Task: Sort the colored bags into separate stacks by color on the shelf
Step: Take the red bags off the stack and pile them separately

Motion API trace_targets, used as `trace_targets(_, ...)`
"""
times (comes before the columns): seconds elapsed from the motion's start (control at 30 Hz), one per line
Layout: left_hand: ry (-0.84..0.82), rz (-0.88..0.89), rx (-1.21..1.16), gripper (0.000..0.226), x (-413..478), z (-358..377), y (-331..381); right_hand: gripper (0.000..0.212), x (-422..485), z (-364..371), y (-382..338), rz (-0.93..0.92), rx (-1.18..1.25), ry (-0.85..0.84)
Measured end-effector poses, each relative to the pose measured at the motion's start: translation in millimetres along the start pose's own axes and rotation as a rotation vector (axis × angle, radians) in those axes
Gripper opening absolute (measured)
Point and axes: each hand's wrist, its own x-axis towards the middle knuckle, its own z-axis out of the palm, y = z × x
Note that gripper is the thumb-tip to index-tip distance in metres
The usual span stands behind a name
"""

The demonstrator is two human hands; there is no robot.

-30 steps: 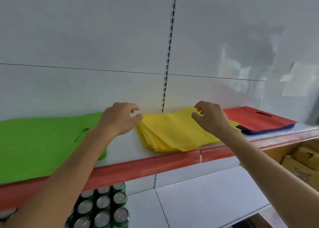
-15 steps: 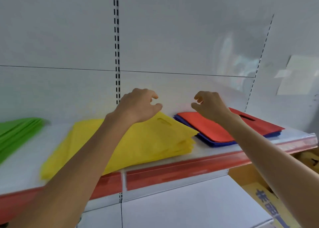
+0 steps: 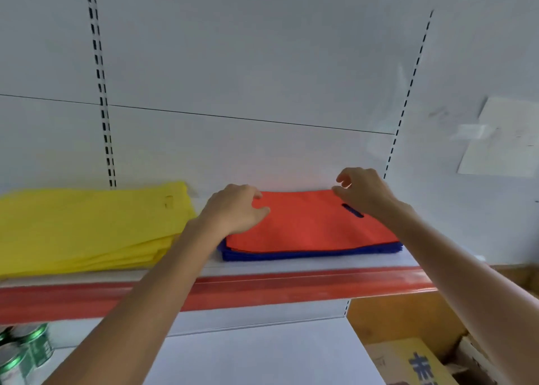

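Yellow bags [image 3: 87, 227] stacked; red bag [image 3: 306, 227] lies on blue bags [image 3: 291, 255].
Your left hand [image 3: 233, 209] and right hand [image 3: 364, 195], loosely curled and empty, hover over it.

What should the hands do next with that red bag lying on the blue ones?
Probably pinch the red bag at its edges and lift it off the blue bags. It lies on another colour's stack, and the left hand and right hand are at its edges, holding nothing.
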Motion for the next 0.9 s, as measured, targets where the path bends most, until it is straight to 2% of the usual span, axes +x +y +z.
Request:
trace_targets(0.1, -0.037, -0.054, 0.067, 0.049, 8, 26, 13, 0.024, 8, 0, 39, 0.035, -0.024, -0.031)
trace_targets(0.17, 0.018, -0.117, 0.124, 0.053, 12, 37, 16, 0.024, 11, 5, 59, 0.063, -0.036, -0.067)
trace_targets(0.27, 0.061, -0.245, 0.223, 0.058, 14, 46, 18, 0.035, 15, 15, 80, 0.106, -0.029, -0.122)
trace_targets(0.33, 0.017, -0.295, 0.309, 0.058, 14, 51, 19, 0.042, 17, 20, 88, 0.134, -0.029, -0.149)
trace_targets(0.43, -0.052, -0.349, 0.317, 0.055, 14, 58, 20, 0.044, 21, 28, 93, 0.148, -0.052, -0.157)
trace_targets(0.73, 0.047, -0.271, 0.366, 0.052, 14, 58, 20, 0.043, 22, 39, 93, 0.062, -0.137, -0.058)
trace_targets(0.9, 0.161, -0.227, 0.278, 0.045, 13, 60, 20, 0.033, 22, 41, 94, 0.033, -0.129, 0.011)
